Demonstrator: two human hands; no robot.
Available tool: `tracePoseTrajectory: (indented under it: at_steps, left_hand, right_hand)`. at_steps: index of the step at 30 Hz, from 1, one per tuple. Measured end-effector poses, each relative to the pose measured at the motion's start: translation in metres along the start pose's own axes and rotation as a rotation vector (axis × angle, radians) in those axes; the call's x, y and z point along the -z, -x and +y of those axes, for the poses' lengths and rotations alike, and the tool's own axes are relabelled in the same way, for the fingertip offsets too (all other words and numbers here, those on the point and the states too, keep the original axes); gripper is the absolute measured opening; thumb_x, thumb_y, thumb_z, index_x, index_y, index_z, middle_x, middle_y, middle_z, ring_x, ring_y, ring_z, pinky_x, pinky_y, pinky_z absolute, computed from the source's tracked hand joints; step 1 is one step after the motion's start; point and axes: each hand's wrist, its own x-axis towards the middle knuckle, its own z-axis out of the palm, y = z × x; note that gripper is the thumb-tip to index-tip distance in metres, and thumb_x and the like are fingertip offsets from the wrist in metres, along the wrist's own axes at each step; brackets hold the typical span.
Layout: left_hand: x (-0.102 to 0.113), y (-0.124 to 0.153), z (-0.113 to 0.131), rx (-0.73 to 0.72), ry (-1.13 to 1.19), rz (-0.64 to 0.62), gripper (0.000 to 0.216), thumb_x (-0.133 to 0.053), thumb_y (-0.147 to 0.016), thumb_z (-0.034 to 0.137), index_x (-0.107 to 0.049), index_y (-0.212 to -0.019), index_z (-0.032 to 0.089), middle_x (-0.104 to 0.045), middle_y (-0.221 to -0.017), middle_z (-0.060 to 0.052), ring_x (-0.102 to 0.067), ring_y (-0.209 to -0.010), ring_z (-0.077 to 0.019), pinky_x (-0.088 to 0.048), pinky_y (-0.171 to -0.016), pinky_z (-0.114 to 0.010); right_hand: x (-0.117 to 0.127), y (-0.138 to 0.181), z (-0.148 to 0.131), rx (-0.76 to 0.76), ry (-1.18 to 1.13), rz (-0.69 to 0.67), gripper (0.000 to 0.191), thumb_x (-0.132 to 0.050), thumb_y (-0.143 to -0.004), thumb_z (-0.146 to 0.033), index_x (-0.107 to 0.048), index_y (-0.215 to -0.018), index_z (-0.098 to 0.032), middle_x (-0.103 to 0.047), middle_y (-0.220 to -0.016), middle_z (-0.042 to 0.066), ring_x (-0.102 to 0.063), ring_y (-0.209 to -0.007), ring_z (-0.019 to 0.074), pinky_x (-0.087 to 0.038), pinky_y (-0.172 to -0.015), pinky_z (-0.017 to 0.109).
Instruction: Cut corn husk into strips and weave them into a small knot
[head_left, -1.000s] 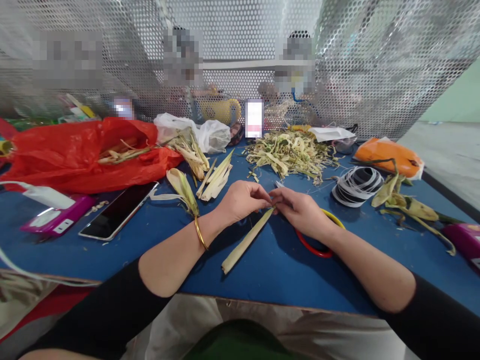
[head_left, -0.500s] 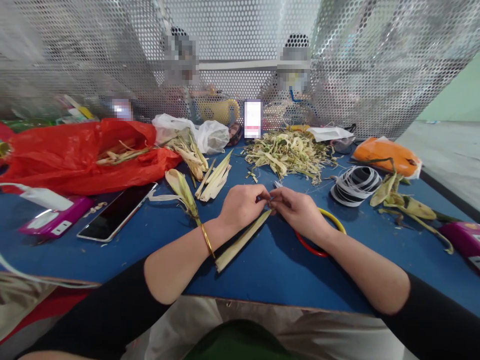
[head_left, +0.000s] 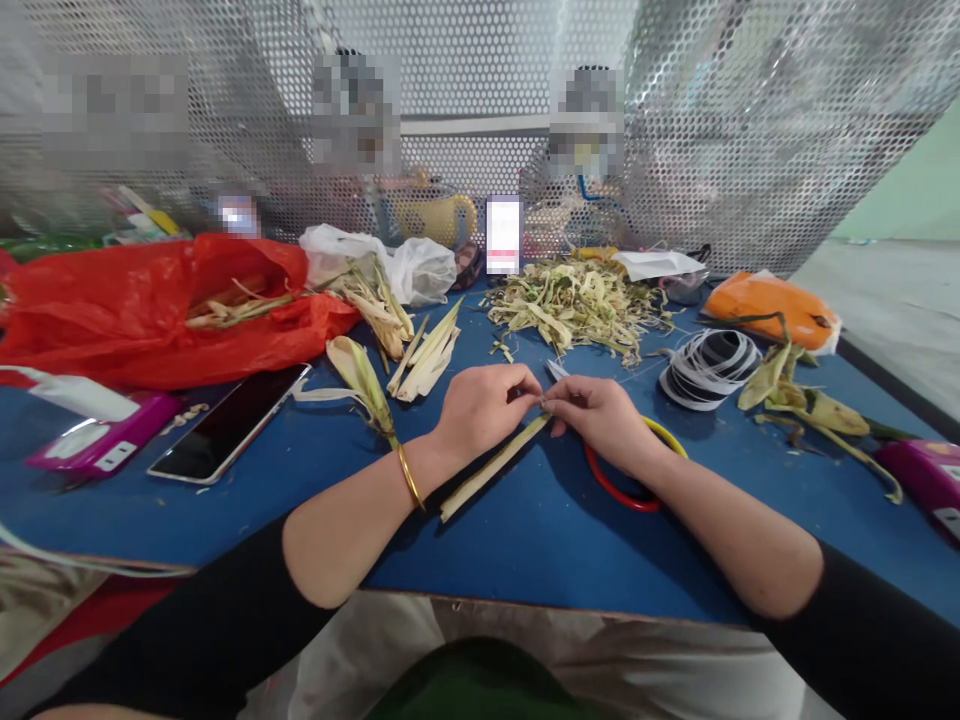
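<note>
Husk strip (head_left: 493, 466), slanting left of the scissors (head_left: 630, 504), is probably handling light, stiffish and splittable, your right hand (head_left: 600, 420) closely pinching its scissors-side tip, a sound hold, your left hand (head_left: 484, 405) pinching alongside, contents hidden.
</note>
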Motion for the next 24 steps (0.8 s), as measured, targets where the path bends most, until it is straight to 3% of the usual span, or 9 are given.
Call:
tracePoseTrajectory:
  at_steps: [8, 24]
  left_hand:
    - [-0.0009, -0.0007, -0.0021, 0.046, 0.114, -0.016, 0.006, -0.064, -0.08, 0.023, -0.069, -0.078, 0.021, -0.071, -0.076, 0.0, -0.062, -0.069, -0.0136, -0.041, -0.063, -0.023]
    - [-0.0049, -0.0047, -0.0046, 0.177, 0.363, -0.044, 0.013, -0.057, -0.085, 0.027, -0.057, -0.076, 0.018, -0.062, -0.07, 0.002, -0.056, -0.062, -0.011, -0.042, -0.062, -0.023]
  right_hand:
    - [-0.0012, 0.0, -0.0039, -0.053, -0.26, 0.035, 0.029, -0.072, -0.071, -0.045, -0.063, -0.07, -0.018, -0.064, -0.057, -0.001, -0.063, -0.057, 0.0148, -0.044, -0.058, 0.025]
    - [-0.0002, 0.0, -0.0011, -0.076, -0.391, 0.093, 0.021, -0.07, -0.07, -0.035, -0.06, -0.067, -0.017, -0.058, -0.057, -0.003, -0.061, -0.054, 0.0128, -0.044, -0.057, 0.025]
